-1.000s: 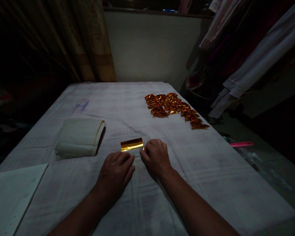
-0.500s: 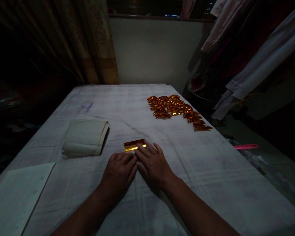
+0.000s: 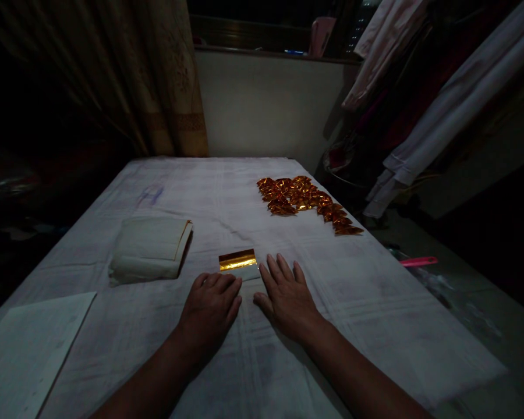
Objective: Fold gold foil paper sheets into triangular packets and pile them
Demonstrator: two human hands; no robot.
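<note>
A small sheet of gold foil paper (image 3: 238,260) lies on the cloth just beyond my hands, its upper part shiny gold and its near strip pale. My left hand (image 3: 212,302) is palm down with its fingers bent and close together, holding the paper's near left edge against the cloth. Beside the paper's right end, my right hand (image 3: 288,297) rests flat and open, fingers spread, with nothing in it. Farther back at the right is a pile of folded gold foil pieces (image 3: 303,195), several of them overlapping in a row.
A pale folded packet (image 3: 146,247) lies to the left on the cloth-covered table (image 3: 367,314). Nearer me at the left is a white sheet (image 3: 30,343). A curtain (image 3: 179,87) hangs behind, clothes (image 3: 445,116) hang at the right, and a pink handle (image 3: 419,262) shows beyond the right edge.
My right hand has slid right off the foil paper and spread its fingers. More of the paper and its pale near strip now shows. My left hand has stayed nearly in place.
</note>
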